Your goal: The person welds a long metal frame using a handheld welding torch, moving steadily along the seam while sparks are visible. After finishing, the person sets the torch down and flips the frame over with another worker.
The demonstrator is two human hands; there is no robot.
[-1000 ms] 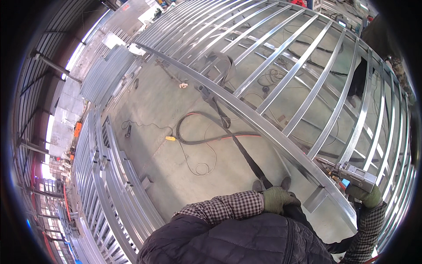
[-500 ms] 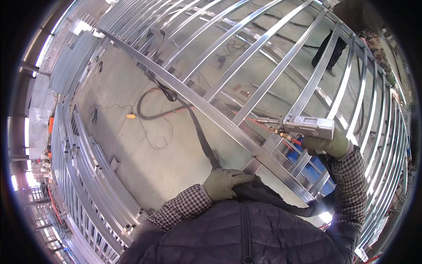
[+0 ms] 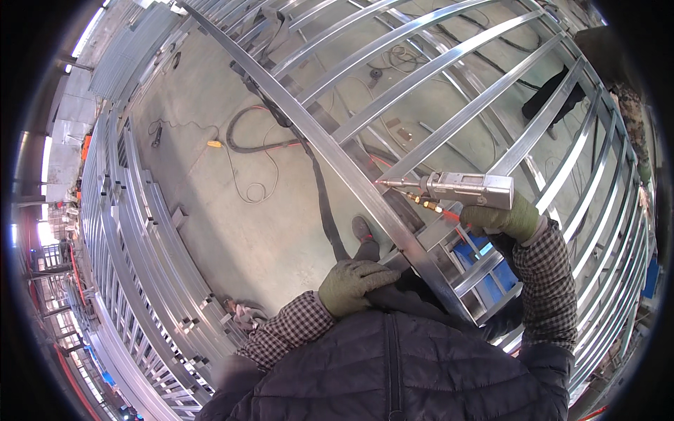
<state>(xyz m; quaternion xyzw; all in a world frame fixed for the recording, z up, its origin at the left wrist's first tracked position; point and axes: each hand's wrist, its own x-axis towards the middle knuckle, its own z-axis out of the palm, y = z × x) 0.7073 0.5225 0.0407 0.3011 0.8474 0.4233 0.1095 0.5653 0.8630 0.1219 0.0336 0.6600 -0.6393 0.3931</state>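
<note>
At the right side of the head view, the right hand (image 3: 507, 219), in a green work glove, was closed round the grip of a grey handheld welding gun (image 3: 463, 189). The gun was held level, its copper nozzle tip (image 3: 387, 184) pointed left and brought right up to the long diagonal steel rail (image 3: 330, 151), just where a cross-stud (image 3: 449, 133) met it; whether the tip actually touched the metal could not be told. The step in hand was judged to be the lining-up of the nozzle on that joint, with no arc or glow seen at the tip. A steady wrist and a tip kept on the seam were judged to be what the next move called for.

Lower down, the left hand (image 3: 353, 282), also gloved in green, was laid palm-down with fingers curled loosely over a dark-clothed knee, nothing being gripped in it. A checked sleeve (image 3: 289, 330) and a dark quilted jacket (image 3: 393, 372) were seen below the hands. Beyond the rail, a dark shoe (image 3: 364, 230) was planted on the concrete floor (image 3: 210, 210), where a black hose (image 3: 242, 137) and a thin cable with a yellow plug (image 3: 214, 144) lay looped. Further frames of galvanised studs (image 3: 140, 231) were stacked along the left.
</note>
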